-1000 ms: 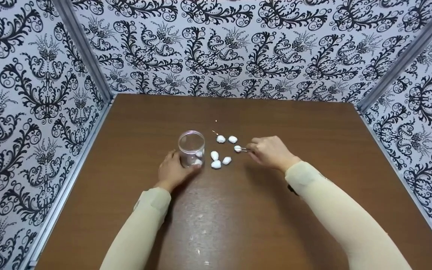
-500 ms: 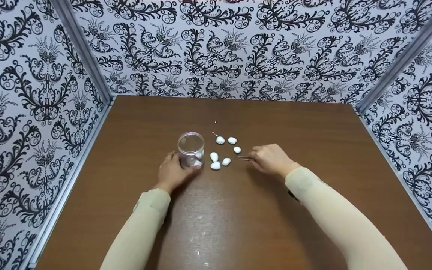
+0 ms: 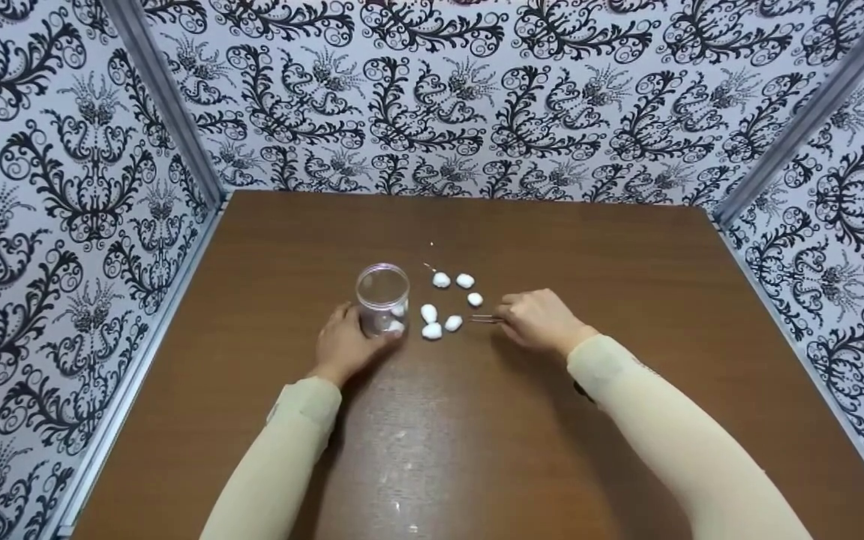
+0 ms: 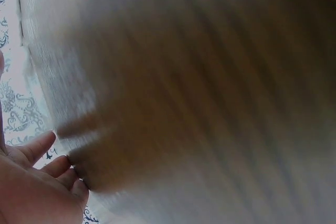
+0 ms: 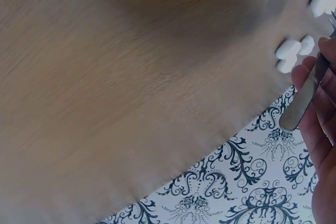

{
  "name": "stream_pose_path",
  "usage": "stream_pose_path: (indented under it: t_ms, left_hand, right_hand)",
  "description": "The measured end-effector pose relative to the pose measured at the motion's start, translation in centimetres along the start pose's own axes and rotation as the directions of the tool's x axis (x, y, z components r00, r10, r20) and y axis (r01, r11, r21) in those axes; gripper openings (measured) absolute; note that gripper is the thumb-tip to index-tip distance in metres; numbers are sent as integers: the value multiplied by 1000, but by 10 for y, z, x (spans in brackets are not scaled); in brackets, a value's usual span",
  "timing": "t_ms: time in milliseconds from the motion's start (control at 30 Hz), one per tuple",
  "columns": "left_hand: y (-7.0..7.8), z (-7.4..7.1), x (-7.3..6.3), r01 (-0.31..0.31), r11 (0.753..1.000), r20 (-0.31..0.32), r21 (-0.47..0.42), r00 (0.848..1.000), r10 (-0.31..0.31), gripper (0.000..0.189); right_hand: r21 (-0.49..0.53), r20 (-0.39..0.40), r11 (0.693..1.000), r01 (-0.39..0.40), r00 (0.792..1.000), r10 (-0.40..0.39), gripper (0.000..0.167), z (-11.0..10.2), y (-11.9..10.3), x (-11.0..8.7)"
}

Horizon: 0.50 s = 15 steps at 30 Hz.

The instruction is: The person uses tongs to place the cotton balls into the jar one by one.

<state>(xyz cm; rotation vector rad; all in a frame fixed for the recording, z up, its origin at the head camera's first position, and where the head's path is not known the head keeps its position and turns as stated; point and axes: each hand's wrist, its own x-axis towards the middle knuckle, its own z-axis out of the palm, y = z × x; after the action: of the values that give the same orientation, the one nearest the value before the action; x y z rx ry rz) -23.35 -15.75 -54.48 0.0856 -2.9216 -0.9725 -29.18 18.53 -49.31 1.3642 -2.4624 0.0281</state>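
My left hand (image 3: 347,341) curls round the lower side of a clear plastic jar (image 3: 382,300), which stands upright without a lid. A few white cotton balls (image 3: 396,327) lie inside it. Between thumb and fingers, my right hand (image 3: 542,321) pinches metal tweezers (image 5: 304,100). Their two tips point left, slightly apart with nothing between them, right beside one cotton ball (image 3: 453,323). Another cotton ball (image 3: 475,299) lies just behind the tips. The left wrist view shows the fingers (image 4: 39,148) at its left edge; the jar is hard to make out there.
Two cotton balls (image 3: 465,280) sit farther back on the brown table (image 3: 589,240), and a touching pair (image 3: 431,331) lies close to the jar's right side. A thin wisp (image 3: 429,266) and a white speck are behind them. Patterned walls (image 3: 432,97) enclose the table's back and sides.
A second ago the tweezers were round the rightmost cotton ball. They have come off it, shifting toward me and slightly left to the nearer one. The left hand and jar have stayed put.
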Motion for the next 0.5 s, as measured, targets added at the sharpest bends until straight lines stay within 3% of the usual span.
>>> stream_pose_path:
  t_ms: [500]
  left_hand:
    - [-2,4,2,-2,1000,-22,-6,1000,2,98]
  right_hand:
    - [-21,-23,999,35,999,-35,14,8,-8,13]
